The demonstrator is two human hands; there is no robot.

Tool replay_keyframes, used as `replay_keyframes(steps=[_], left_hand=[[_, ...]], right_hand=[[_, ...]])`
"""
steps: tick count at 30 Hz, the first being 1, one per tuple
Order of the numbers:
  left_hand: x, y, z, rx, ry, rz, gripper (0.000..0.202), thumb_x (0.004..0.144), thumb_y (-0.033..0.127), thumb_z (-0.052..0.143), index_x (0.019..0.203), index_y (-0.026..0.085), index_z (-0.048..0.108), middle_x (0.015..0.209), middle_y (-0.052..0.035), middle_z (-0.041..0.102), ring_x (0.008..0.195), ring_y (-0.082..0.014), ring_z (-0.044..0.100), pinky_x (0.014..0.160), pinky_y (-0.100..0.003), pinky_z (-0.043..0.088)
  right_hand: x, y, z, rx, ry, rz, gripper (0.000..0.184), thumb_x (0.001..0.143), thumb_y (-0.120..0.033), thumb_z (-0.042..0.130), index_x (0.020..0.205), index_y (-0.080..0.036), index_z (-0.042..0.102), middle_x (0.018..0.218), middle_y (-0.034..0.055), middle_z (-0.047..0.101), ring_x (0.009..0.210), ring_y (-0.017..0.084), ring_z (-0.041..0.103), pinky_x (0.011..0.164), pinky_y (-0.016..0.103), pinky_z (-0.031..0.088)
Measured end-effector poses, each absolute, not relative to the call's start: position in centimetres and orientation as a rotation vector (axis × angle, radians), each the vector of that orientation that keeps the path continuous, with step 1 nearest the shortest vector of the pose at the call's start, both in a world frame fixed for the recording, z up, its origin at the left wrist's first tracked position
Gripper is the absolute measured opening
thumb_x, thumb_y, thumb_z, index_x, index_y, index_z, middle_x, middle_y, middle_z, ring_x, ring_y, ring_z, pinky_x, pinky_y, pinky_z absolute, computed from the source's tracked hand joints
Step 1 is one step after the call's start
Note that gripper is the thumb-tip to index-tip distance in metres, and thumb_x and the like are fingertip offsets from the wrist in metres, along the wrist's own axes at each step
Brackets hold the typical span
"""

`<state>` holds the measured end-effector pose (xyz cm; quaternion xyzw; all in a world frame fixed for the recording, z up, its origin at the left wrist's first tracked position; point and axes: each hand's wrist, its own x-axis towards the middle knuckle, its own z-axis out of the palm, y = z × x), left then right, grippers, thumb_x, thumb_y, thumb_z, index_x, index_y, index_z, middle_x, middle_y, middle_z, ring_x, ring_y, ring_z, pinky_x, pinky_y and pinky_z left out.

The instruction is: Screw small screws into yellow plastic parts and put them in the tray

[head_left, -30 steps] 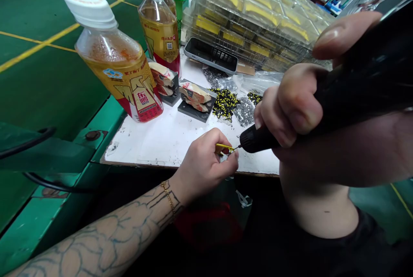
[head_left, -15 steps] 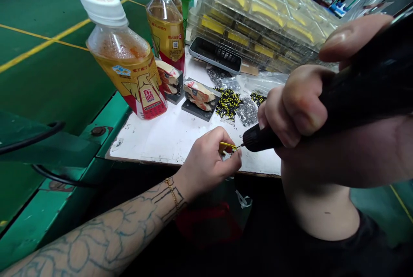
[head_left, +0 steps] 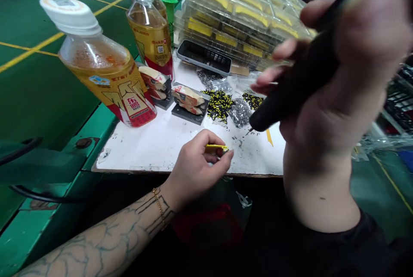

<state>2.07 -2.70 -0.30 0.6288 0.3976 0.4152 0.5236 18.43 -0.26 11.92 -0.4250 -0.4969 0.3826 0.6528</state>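
Between its thumb and fingers my left hand [head_left: 200,165] pinches a small yellow part [head_left: 217,146], above the front edge of the white tabletop [head_left: 138,148]. My right hand [head_left: 348,62] is wrapped round a black electric screwdriver [head_left: 300,83]. The screwdriver's thin bit points down at the tabletop, to the right of the yellow part and apart from it. Tiny dark screws are scattered below the bit. Behind lie a pile of small black-and-yellow pieces [head_left: 220,104] and a bag of silvery screws [head_left: 240,112]. A yellow strip [head_left: 269,137] lies beside the screwdriver.
Two drink bottles stand at the left, the nearer bottle [head_left: 106,62] close to the table's edge. Two grey blocks [head_left: 190,111] with taped tops sit beside them. A phone [head_left: 204,56] leans against stacked clear trays [head_left: 226,14] with yellow contents. A green metal frame [head_left: 93,135] borders the left side.
The screwdriver has lifted off the yellow part and tilted more steeply, its bit now apart from it. The left hand still holds the part. The whole view has shifted slightly.
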Motion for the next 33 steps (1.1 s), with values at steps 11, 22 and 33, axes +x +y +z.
replay_keyframes(steps=[11, 22, 33], left_hand=[[2.5, -2.6, -1.0, 1.483, 1.026, 1.085, 0.025, 0.085, 0.021, 0.074, 0.102, 0.020, 0.058, 0.093, -0.0011, 0.060, 0.073, -0.0107, 0.063, 0.056, -0.017, 0.055], [2.5, -2.6, -1.0, 1.456, 1.031, 1.066, 0.021, 0.085, 0.019, 0.072, 0.101, 0.020, 0.058, 0.090, -0.0020, 0.064, 0.073, -0.0130, 0.066, 0.058, -0.021, 0.056], [2.6, -2.7, -0.9, 1.475, 1.030, 1.110, 0.039, 0.080, 0.020, 0.079, 0.112, 0.019, 0.057, 0.103, -0.0062, 0.068, 0.086, -0.0162, 0.070, 0.059, -0.019, 0.057]], right_hand=[[17.8, 4.3, 6.2, -0.820, -1.114, 0.921, 0.036, 0.078, -0.048, 0.064, 0.102, -0.023, 0.057, 0.054, -0.0048, 0.043, 0.044, 0.010, 0.039, 0.047, 0.027, 0.039], [17.3, 4.7, 5.8, -0.664, -1.113, 0.973, 0.028, 0.081, -0.045, 0.065, 0.088, -0.020, 0.056, 0.049, -0.0056, 0.042, 0.037, 0.008, 0.036, 0.037, 0.025, 0.029], [17.7, 0.1, 10.8, -0.711, -1.226, 1.065, 0.044, 0.085, -0.062, 0.064, 0.086, -0.019, 0.058, 0.056, -0.0021, 0.042, 0.044, 0.012, 0.044, 0.042, 0.030, 0.035]])
